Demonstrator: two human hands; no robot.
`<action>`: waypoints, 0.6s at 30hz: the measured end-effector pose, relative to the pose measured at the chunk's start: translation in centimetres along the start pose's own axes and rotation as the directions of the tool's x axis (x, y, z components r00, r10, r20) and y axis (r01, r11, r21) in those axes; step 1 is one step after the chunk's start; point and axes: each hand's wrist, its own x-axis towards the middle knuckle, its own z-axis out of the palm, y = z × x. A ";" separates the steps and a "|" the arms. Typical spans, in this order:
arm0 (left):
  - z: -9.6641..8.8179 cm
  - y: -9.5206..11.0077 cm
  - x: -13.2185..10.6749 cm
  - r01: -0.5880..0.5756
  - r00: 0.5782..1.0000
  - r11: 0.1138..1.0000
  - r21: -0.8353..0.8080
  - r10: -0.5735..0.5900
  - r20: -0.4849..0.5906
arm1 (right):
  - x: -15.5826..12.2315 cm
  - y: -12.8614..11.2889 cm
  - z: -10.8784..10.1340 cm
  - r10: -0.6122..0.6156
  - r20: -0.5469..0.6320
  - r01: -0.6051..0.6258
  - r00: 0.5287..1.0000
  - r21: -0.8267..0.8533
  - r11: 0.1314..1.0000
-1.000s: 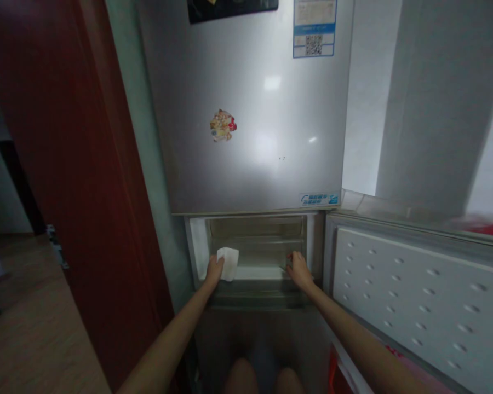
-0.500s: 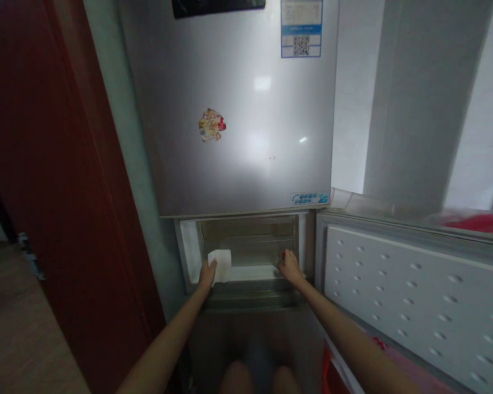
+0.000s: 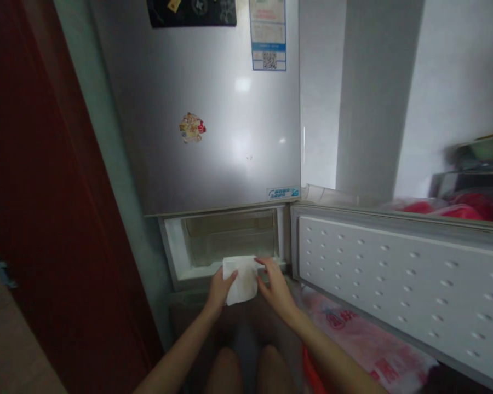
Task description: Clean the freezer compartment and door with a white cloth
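Observation:
A white folded paper towel (image 3: pixel 241 282) with a faint stain is held up before the open fridge compartment (image 3: pixel 230 241). My left hand (image 3: pixel 221 290) grips its left edge, thumb on the front face. My right hand (image 3: pixel 274 284) is at its right edge, with fingertips at the upper corner and the thumb lower down; the fingers are curved round that edge. Behind both hands, a see-through drawer front (image 3: pixel 234 235) shows inside the compartment.
The compartment's door (image 3: pixel 386 273) stands swung out to the right. Above is the closed silver fridge door (image 3: pixel 217 164) with stickers. Red-and-white plastic bags (image 3: pixel 365 339) lie below the open door. A dark red wooden door (image 3: pixel 53 191) is on the left.
My left hand has brought the paper towel out and to the right. My right hand has moved from the compartment's right side to the towel's edge. The view has shifted right.

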 end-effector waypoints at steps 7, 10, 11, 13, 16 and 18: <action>2.3 6.4 -5.5 -0.328 0.899 0.912 0.247 0.222 0.377 | 1.0 -6.2 -6.2 0.002 0.381 0.184 0.925 -0.451 0.873; 2.1 6.8 -6.7 -0.403 0.871 0.859 0.316 0.254 0.420 | 0.6 -6.9 -7.7 0.179 0.432 0.115 0.884 -0.572 0.812; 2.0 6.7 -6.9 -0.407 0.869 0.851 0.332 0.248 0.429 | 0.3 -6.9 -8.2 0.232 0.433 0.089 0.871 -0.602 0.793; 1.8 6.2 -7.4 -0.396 0.865 0.844 0.361 0.211 0.456 | -0.2 -6.9 -9.0 0.317 0.446 0.066 0.837 -0.657 0.751; 1.9 5.7 -8.3 -0.423 0.847 0.801 0.424 0.183 0.499 | -0.9 -7.3 -9.5 0.387 0.473 0.086 0.791 -0.713 0.696; 2.5 5.9 -9.0 -0.513 0.810 0.719 0.468 0.225 0.542 | -1.3 -7.8 -9.3 0.373 0.496 0.119 0.784 -0.710 0.694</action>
